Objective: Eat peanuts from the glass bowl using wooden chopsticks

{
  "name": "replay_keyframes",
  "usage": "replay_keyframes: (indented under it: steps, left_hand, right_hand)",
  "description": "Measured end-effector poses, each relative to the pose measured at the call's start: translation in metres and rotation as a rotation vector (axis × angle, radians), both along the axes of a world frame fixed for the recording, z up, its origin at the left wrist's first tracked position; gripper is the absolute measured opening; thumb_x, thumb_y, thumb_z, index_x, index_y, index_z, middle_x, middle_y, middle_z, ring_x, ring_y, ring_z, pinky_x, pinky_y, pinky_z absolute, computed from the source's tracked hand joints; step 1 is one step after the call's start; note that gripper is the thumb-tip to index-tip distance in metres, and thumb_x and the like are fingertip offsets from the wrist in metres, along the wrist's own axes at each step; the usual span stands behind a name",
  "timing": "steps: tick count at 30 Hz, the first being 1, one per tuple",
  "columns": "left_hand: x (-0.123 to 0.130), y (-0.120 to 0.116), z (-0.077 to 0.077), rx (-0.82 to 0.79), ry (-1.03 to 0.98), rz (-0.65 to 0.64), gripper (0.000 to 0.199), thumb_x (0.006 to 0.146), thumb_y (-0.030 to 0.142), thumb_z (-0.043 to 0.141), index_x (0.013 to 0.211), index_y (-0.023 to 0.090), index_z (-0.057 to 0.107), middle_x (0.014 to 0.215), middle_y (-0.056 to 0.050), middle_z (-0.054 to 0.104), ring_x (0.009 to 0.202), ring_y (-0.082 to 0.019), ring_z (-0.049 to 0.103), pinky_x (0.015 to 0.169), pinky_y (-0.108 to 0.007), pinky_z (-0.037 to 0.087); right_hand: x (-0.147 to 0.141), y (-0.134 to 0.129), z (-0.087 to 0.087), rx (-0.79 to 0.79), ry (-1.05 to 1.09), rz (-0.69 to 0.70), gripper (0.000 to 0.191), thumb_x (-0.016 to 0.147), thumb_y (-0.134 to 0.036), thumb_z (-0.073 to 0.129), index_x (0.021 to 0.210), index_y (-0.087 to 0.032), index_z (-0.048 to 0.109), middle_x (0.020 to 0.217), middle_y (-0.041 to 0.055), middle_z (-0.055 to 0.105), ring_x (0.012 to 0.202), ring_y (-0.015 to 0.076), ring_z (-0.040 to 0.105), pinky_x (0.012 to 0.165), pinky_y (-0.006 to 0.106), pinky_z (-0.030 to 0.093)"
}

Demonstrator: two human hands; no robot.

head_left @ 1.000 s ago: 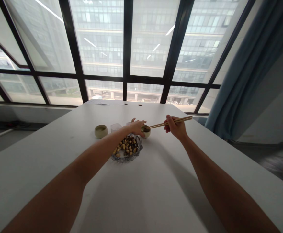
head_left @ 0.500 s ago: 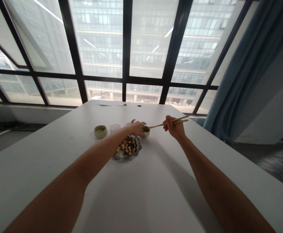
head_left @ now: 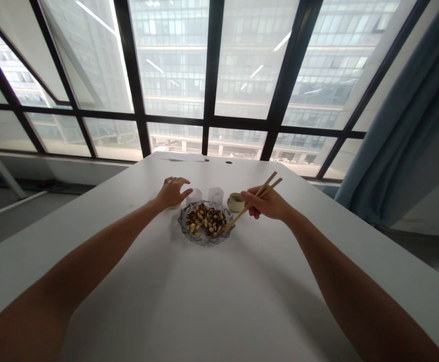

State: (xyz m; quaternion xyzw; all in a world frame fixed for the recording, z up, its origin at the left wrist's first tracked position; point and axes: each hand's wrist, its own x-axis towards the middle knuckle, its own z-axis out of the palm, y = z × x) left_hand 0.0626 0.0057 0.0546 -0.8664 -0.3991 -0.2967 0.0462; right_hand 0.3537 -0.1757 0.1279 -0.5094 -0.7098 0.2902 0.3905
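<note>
My right hand (head_left: 262,202) is closed around a pair of wooden chopsticks (head_left: 239,215), their tips down at the right side of a clear glass bowl (head_left: 206,242). Pistachios and dark seeds (head_left: 206,219) fill that bowl; whether the tips pinch one is too small to tell. My left hand (head_left: 173,192) is open, fingers stretched out, over a small cup mostly hidden beneath it. Beside my right hand sits a small pale green cup (head_left: 235,202). Two clear cups (head_left: 215,195) stand behind the glass bowl, one near my left thumb.
Everything stands on a white table (head_left: 204,301). White paper (head_left: 178,157) lies at its far edge, near two round holes. Tall windows with dark frames rise behind, and a blue curtain (head_left: 400,136) hangs at the right.
My left hand has moved left, from the right green cup to over the left one. My right hand has brought the chopstick tips from the right cup down into the glass bowl.
</note>
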Motion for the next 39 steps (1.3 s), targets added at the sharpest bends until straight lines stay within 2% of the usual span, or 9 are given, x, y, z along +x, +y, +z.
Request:
replay_keyframes:
  steps: [2,5,8,11,14,18,22,27,39]
  left_hand:
    - [-0.022,-0.003,-0.014,0.01,-0.056,0.05,0.04,0.091,0.047,0.053,0.118,0.019,0.063,0.127,-0.011,0.067,0.121,-0.03,0.058,0.109,-0.049,0.036]
    - [-0.039,-0.004,-0.034,-0.002,-0.153,0.111,0.044,0.09,0.048,0.054,0.123,0.019,0.059,0.131,-0.012,0.063,0.124,-0.031,0.056,0.106,-0.048,0.041]
    - [-0.044,-0.004,-0.048,-0.06,-0.265,0.152,0.051,0.088,0.052,0.055,0.127,0.017,0.056,0.132,-0.015,0.061,0.124,-0.031,0.055,0.106,-0.046,0.043]
    - [-0.042,-0.005,-0.056,-0.152,-0.373,0.158,0.06,0.088,0.055,0.056,0.132,0.015,0.051,0.135,-0.017,0.058,0.124,-0.029,0.056,0.105,-0.042,0.045]
    - [-0.041,-0.007,-0.058,-0.248,-0.433,0.159,0.067,0.087,0.058,0.057,0.136,0.014,0.046,0.134,-0.017,0.06,0.12,-0.028,0.059,0.103,-0.042,0.047]
    - [-0.041,-0.01,-0.056,-0.331,-0.421,0.185,0.075,0.084,0.062,0.061,0.139,0.014,0.045,0.126,-0.017,0.066,0.111,-0.029,0.064,0.098,-0.043,0.05]
    - [-0.041,-0.012,-0.055,-0.349,-0.393,0.187,0.08,0.082,0.064,0.063,0.139,0.012,0.045,0.125,-0.019,0.066,0.109,-0.03,0.065,0.097,-0.043,0.05]
    - [-0.041,-0.013,-0.053,-0.353,-0.385,0.178,0.079,0.082,0.063,0.063,0.139,0.011,0.046,0.126,-0.019,0.065,0.109,-0.029,0.065,0.098,-0.042,0.05]
    - [-0.041,-0.01,-0.055,-0.336,-0.392,0.168,0.077,0.081,0.063,0.063,0.137,0.013,0.048,0.121,-0.017,0.068,0.105,-0.028,0.066,0.094,-0.041,0.051]
  right_hand:
    - [-0.01,-0.001,-0.004,-0.034,-0.025,0.046,0.057,0.076,-0.07,0.068,0.06,-0.015,0.063,0.046,0.0032,0.063,0.036,0.0105,0.056,0.035,0.019,0.044]
    - [-0.025,0.002,-0.015,-0.045,-0.001,0.062,0.056,0.075,-0.07,0.07,0.061,-0.016,0.062,0.051,0.0034,0.065,0.041,0.0122,0.06,0.038,0.021,0.047]
    - [-0.034,0.007,-0.028,0.046,0.029,0.028,0.055,0.076,-0.07,0.068,0.064,-0.017,0.063,0.056,0.0041,0.067,0.046,0.0142,0.063,0.042,0.023,0.05]
    - [-0.034,0.01,-0.035,0.157,0.076,-0.039,0.055,0.079,-0.071,0.065,0.066,-0.018,0.063,0.057,0.0045,0.067,0.047,0.0147,0.063,0.042,0.024,0.05]
    - [-0.029,0.009,-0.032,0.226,0.118,-0.14,0.057,0.081,-0.073,0.062,0.065,-0.018,0.063,0.054,0.0045,0.066,0.042,0.0136,0.06,0.039,0.023,0.048]
    - [-0.022,0.001,-0.015,0.227,0.071,-0.22,0.063,0.079,-0.077,0.058,0.062,-0.017,0.063,0.045,0.0035,0.06,0.034,0.0122,0.053,0.032,0.022,0.04]
    - [-0.02,-0.009,-0.002,0.2,-0.12,-0.178,0.065,0.08,-0.079,0.055,0.062,-0.017,0.064,0.044,0.004,0.061,0.033,0.0115,0.053,0.031,0.021,0.039]
    - [-0.025,-0.014,0.002,0.18,-0.288,-0.115,0.062,0.083,-0.075,0.054,0.059,-0.018,0.063,0.046,0.0034,0.062,0.035,0.0116,0.055,0.034,0.021,0.039]
    - [-0.034,-0.021,0.01,0.157,-0.313,-0.028,0.061,0.084,-0.074,0.055,0.054,-0.021,0.059,0.04,0.0002,0.057,0.034,0.0106,0.053,0.035,0.02,0.039]
